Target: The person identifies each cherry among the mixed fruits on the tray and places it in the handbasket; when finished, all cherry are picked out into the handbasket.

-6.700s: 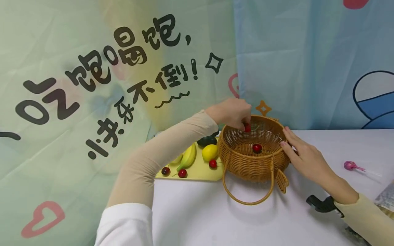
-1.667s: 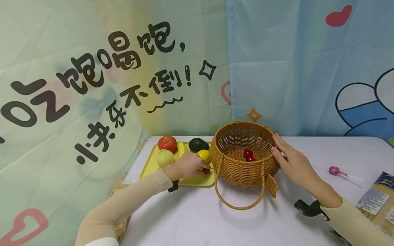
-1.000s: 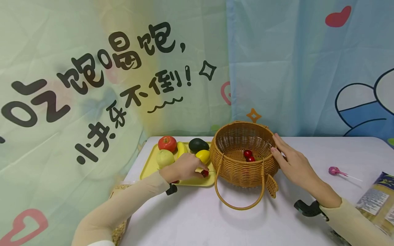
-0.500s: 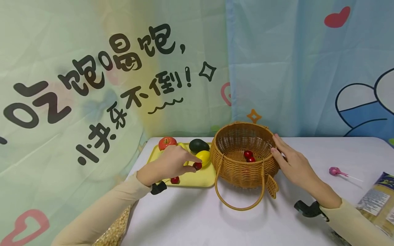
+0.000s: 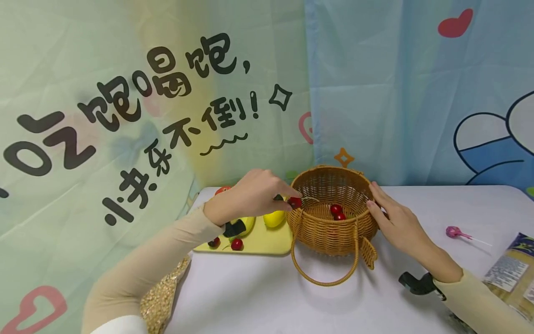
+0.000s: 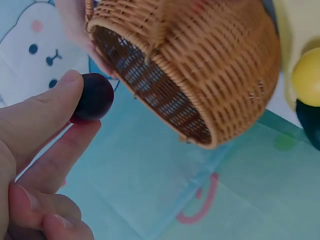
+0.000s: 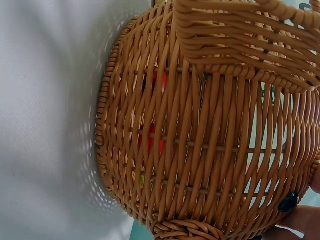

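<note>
My left hand (image 5: pixel 256 192) pinches a dark red cherry (image 5: pixel 295 202) by its body at the left rim of the wicker basket (image 5: pixel 333 236). The left wrist view shows that cherry (image 6: pixel 94 97) between thumb and fingertips, with the basket (image 6: pixel 220 65) beyond it. Two cherries (image 5: pixel 336 209) lie inside the basket. My right hand (image 5: pixel 402 222) rests with extended fingers on the basket's right side; in the right wrist view its fingers (image 7: pixel 302 220) touch the wicker wall (image 7: pixel 200 140). The basket's handle hangs down in front.
Left of the basket, a yellow tray (image 5: pixel 267 241) holds a lemon (image 5: pixel 274 219), a banana (image 5: pixel 247 226), two cherries (image 5: pixel 237 244) and a partly hidden red apple (image 5: pixel 223 189). A lollipop (image 5: pixel 454 232) and a packet (image 5: pixel 511 273) lie right. A bag of grains (image 5: pixel 164 294) is front left.
Since half a second ago, my left hand has moved up and right from over the tray to the basket's rim, holding the cherry. My right hand has stayed on the basket.
</note>
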### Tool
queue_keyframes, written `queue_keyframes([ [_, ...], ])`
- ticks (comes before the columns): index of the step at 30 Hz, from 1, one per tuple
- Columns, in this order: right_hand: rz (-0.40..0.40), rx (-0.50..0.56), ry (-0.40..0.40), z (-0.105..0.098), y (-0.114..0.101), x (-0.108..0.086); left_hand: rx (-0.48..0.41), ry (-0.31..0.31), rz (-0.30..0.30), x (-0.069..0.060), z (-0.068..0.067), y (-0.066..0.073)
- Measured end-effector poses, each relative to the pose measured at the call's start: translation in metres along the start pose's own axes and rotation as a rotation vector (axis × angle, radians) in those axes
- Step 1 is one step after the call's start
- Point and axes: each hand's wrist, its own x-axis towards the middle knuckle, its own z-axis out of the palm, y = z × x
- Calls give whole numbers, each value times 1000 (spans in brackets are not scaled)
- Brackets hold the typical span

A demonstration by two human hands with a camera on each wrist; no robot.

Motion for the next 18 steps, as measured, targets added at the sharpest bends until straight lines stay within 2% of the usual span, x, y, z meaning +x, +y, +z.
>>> queue_keyframes([
  [10, 11, -21, -9, -1, -2, 2, 3, -224, 58, 83, -6, 0],
  [14, 19, -18, -7, -2, -2, 2, 18, -360, 42, 115, -6, 0],
  [18, 20, -17, -9, -2, -2, 1, 18, -506, -7, 140, -2, 1],
])
